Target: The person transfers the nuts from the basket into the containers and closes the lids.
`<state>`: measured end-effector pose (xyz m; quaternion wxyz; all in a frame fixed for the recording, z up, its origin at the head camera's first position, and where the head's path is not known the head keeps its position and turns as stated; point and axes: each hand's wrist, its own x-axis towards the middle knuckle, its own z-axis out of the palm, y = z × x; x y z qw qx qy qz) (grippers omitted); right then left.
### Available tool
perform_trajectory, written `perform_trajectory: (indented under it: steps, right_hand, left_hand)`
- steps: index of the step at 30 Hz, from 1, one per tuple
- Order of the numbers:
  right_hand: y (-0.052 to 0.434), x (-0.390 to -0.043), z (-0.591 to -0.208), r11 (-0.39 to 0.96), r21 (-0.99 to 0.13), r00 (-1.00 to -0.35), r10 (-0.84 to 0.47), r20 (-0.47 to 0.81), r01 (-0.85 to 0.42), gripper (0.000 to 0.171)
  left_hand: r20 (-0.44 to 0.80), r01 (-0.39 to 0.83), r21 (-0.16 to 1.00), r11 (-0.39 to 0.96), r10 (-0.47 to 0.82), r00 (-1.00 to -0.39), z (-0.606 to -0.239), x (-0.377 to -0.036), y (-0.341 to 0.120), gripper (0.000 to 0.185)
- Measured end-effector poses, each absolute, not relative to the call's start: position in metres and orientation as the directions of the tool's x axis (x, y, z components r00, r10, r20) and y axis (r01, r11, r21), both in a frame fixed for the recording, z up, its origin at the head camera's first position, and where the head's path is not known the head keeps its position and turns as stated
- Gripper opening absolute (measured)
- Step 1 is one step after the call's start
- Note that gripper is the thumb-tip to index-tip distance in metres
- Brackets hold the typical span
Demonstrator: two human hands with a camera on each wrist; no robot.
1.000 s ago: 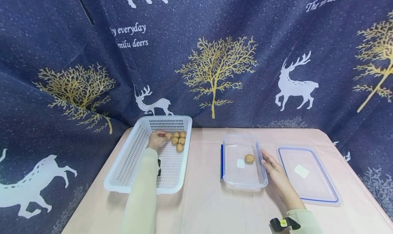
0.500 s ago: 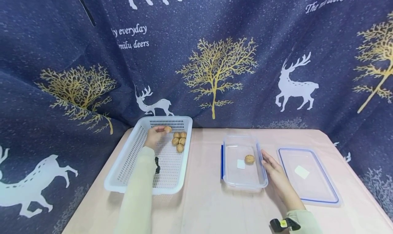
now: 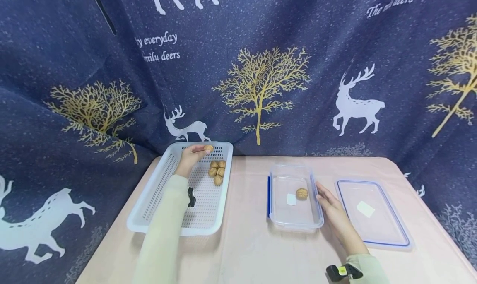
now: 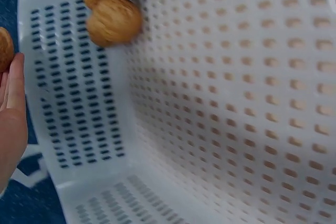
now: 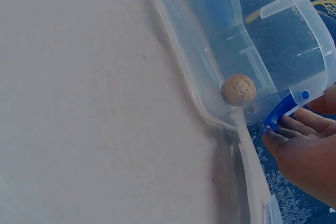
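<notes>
over the far end of the white perforated basket (image 3: 156,193), left of frame centre, left hand (image 3: 191,156) pinches one walnut (image 3: 208,148) at its fingertips. four walnuts (image 3: 217,171) lie below in the basket. right hand (image 3: 329,205), fingers relaxed, rests against the clear container (image 3: 294,222) holding a single walnut (image 3: 302,193).

Left hand (image 3: 191,155) pinches walnut (image 3: 208,148) above basket (image 3: 156,197).

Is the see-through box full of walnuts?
No, the clear plastic container holds just one walnut; the other loose ones lie in the white basket.
</notes>
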<state>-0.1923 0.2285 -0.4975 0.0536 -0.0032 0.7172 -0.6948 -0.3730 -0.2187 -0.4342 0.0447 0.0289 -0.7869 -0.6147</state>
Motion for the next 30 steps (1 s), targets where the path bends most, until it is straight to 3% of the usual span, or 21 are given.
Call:
perform_trajectory:
  steps: [6,17,30]
  right_hand:
    - [0.227,-0.192,-0.498,0.040,-0.997,-0.995,-0.075,-0.065,0.062,0.057]
    - [0.228,-0.193,-0.497,0.042,-0.997,-0.995,-0.076,-0.070,0.067,0.057]
    - [0.228,-0.193,-0.497,0.037,-0.997,-0.995,-0.083,-0.063,0.061,0.057]
  left_hand:
    - [0.033,0.019,0.971,0.240,-0.054,-0.998,-0.419,-0.370,-0.207,0.044]
    - [0.147,0.153,0.959,0.239,0.044,-0.988,-0.392,-0.370,-0.166,0.040]
    - [0.164,0.186,0.963,0.194,0.127,-0.978,-0.356,-0.367,-0.108,0.040]
